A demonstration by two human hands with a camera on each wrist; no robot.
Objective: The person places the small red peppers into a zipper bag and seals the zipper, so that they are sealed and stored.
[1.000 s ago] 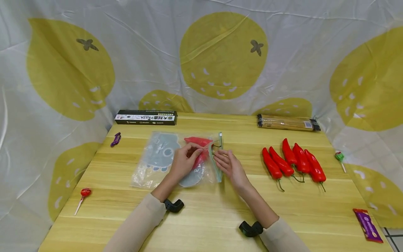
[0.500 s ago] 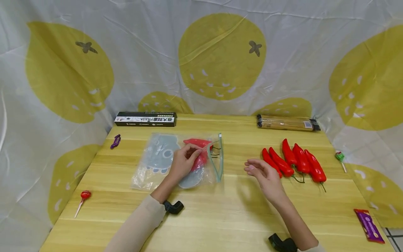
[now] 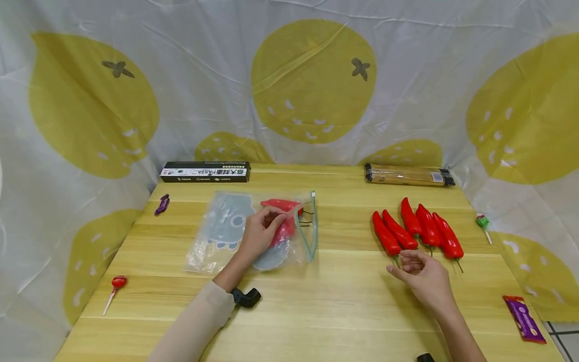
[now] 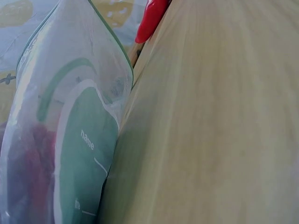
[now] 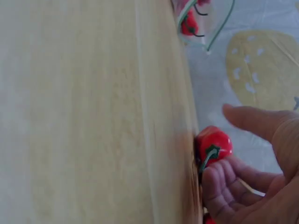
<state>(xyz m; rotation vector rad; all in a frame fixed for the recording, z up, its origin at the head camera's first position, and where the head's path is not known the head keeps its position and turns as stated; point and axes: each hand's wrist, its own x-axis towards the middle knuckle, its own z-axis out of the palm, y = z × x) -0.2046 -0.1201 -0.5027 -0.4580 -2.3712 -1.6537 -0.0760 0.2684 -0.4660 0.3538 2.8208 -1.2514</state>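
A clear zip bag (image 3: pixel 228 221) with a pale blue animal print lies on the table, its green-edged mouth parted toward the right. Red chili peppers (image 3: pixel 278 203) are inside it, stems toward the mouth; how many is hard to tell. Near that mouth, the upper layer of the bag is pinched by my left hand (image 3: pixel 259 232). My right hand (image 3: pixel 427 281) is at the stem end of the loose red chili peppers (image 3: pixel 386 235). In the right wrist view its thumb stands apart from the fingers, which are beside one pepper's (image 5: pixel 216 141) green stem.
At the back stand a black pasta box (image 3: pixel 205 172) and a pack of dry noodles (image 3: pixel 409 175). A purple candy (image 3: pixel 162 204) and red lollipop (image 3: pixel 118 282) lie left. A green lollipop (image 3: pixel 483 222) and purple snack bar (image 3: pixel 523 319) lie right.
My right hand has left the bag's mouth and moved right to the loose peppers. My left hand keeps its pinch on the bag.
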